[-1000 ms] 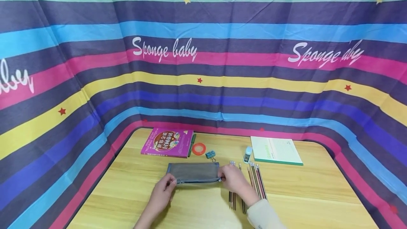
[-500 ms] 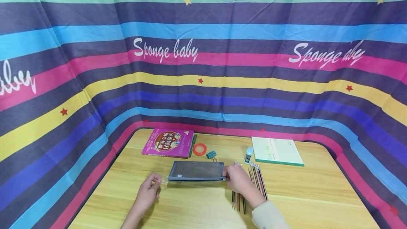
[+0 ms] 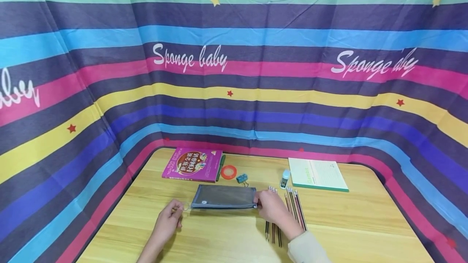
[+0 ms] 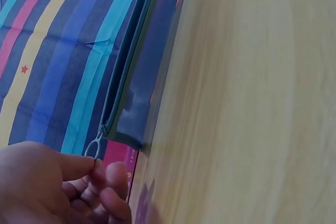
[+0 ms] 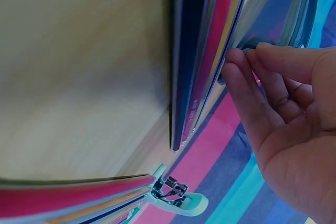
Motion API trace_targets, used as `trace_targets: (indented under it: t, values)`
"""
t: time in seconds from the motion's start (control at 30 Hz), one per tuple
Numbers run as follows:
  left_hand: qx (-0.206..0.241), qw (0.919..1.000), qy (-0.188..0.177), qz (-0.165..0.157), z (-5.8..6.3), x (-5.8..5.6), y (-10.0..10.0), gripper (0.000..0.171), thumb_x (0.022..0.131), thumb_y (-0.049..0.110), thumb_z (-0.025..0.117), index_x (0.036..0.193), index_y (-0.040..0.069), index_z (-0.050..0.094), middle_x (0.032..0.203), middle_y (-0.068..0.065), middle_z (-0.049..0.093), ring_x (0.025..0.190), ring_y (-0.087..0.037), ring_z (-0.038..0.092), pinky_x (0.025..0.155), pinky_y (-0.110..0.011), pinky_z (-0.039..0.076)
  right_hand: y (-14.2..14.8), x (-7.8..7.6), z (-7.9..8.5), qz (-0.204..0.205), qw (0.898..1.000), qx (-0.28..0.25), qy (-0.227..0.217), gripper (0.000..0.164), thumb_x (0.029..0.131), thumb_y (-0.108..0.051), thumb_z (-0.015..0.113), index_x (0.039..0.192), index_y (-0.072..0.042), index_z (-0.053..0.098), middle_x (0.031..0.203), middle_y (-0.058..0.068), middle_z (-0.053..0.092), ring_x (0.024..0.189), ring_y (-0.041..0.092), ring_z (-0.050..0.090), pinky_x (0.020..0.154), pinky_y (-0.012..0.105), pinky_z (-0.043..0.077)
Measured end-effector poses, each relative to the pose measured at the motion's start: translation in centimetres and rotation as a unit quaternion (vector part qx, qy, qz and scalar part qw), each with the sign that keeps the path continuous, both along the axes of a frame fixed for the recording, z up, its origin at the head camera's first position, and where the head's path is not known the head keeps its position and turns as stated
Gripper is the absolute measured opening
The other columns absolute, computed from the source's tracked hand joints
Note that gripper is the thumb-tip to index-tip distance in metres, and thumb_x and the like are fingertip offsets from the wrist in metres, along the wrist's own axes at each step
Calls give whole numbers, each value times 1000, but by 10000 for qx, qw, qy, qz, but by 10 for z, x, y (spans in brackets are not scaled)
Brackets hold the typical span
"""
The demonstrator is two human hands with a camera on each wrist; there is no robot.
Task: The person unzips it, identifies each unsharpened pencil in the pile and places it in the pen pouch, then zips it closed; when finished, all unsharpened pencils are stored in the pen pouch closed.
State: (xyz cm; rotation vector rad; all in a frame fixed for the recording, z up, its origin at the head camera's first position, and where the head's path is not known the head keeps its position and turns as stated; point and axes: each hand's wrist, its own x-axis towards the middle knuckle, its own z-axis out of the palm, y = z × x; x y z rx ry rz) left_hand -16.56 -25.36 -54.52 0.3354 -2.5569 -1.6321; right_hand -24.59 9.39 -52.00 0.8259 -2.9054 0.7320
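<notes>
In the head view, a grey see-through zip pencil case [image 3: 224,197] is held between both hands. My left hand [image 3: 167,219] pinches the ring-shaped zipper pull [image 4: 93,148] between thumb and forefinger, just off the case's left end. The left wrist view shows the slider at that end and the two zipper tracks [image 4: 125,61] parted along the top edge. My right hand [image 3: 273,207] pinches the right corner of the case. Its fingertips meet on a small dark tab in the right wrist view. Under the right wrist lie several pencils [image 3: 273,234], partly hidden.
More pencils [image 3: 299,206] lie right of the wrist. Behind the case are a purple book [image 3: 193,163], a red tape roll [image 3: 228,171] and a teal binder clip [image 3: 241,178]. A small blue-capped item [image 3: 285,178] and a pale green notebook [image 3: 318,172] stand further right. Striped cloth surrounds the table.
The left hand has drawn the zipper pull leftward, beyond the case's left end. The right hand and the case shifted slightly right, then a little back left.
</notes>
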Motion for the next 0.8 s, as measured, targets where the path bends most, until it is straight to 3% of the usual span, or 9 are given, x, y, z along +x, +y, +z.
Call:
trace_targets:
  t: [0.13, 0.27, 0.4, 0.5, 0.63, 0.8]
  values:
    - [-396, 9992, -65, 0, -2, 0, 0, 7, 103, 7, 55, 104, 6, 62, 83, -5, 59, 68, -14, 55, 60, -22, 47, 0, -1, -1, 6, 9999, 34, 100, 31, 72, 15, 66, 86, -11, 74, 80, 0, 72, 72, 17, 66, 67, 30, 61]
    - [-1024, 9946, 133, 49, -5, -1, 3, 6, 98, 8, 62, 104, 8, 64, 89, -2, 62, 80, -13, 57, 71, -26, 49, -1, 0, -3, -23, 9999, 41, 127, 31, 71, 16, 66, 83, -12, 72, 77, -2, 70, 69, 13, 64, 65, 27, 58]
    - [-1376, 9891, 515, -73, -6, 0, 9, 32, 92, 4, 68, 123, 5, 63, 108, -6, 65, 103, -23, 66, 94, -44, 57, -2, 2, -4, 13, 9999, 21, 117, 31, 70, 16, 66, 80, -12, 71, 74, -5, 67, 66, 10, 60, 62, 24, 54]
    - [-1781, 9801, 828, -299, -5, 1, 17, 49, 89, 0, 70, 136, 7, 61, 124, -11, 64, 118, -32, 63, 103, -57, 53, -3, 4, -3, 9, 9999, 8, 100, 30, 70, 16, 67, 79, -12, 71, 73, -5, 67, 65, 11, 60, 61, 23, 53]
    - [-2226, 9648, 1209, -700, -2, 0, 29, 48, 86, 3, 75, 132, 15, 67, 130, -7, 66, 124, -32, 59, 103, -59, 52, -4, 4, -3, 21, 9999, 19, 155, 30, 69, 16, 68, 78, -13, 70, 72, -5, 66, 65, 10, 59, 60, 23, 53]
    - [-2256, 9488, 1406, -1709, 3, -7, 43, 49, 88, 22, 81, 135, 22, 67, 129, 1, 67, 123, -28, 61, 104, -57, 52, -5, 2, -3, 80, 9997, -7, 221, 31, 70, 16, 67, 79, -14, 71, 73, -6, 67, 66, 8, 59, 61, 24, 55]
